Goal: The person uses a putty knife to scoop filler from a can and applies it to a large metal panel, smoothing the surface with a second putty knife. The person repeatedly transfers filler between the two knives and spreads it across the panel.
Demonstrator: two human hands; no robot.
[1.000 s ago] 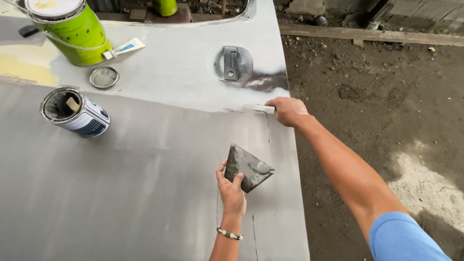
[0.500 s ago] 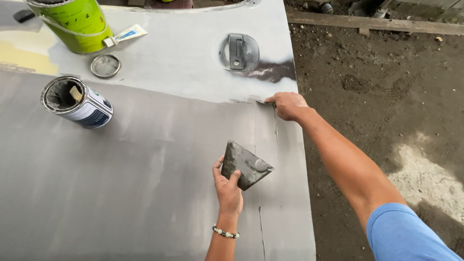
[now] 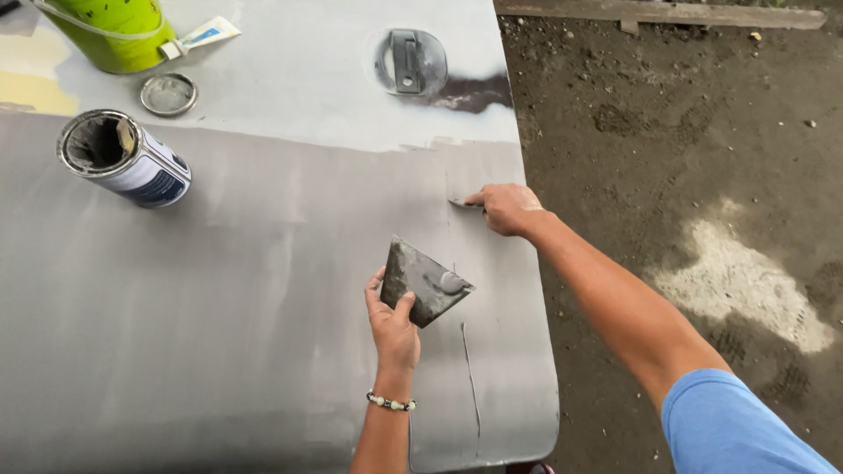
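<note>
While the right hand covers its scraper, only the tip shows.

Bare grey panel open below, tilted can, lid, green bucket crowding top left

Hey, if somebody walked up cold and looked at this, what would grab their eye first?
Probably the left hand at centre, holding up a grey, filler-smeared square board above the big grey metal panel. Next, the right hand pressing a small spreader blade against the panel near its right edge. Upper left, an open can lies tilted, below a lime-green bucket.
</note>
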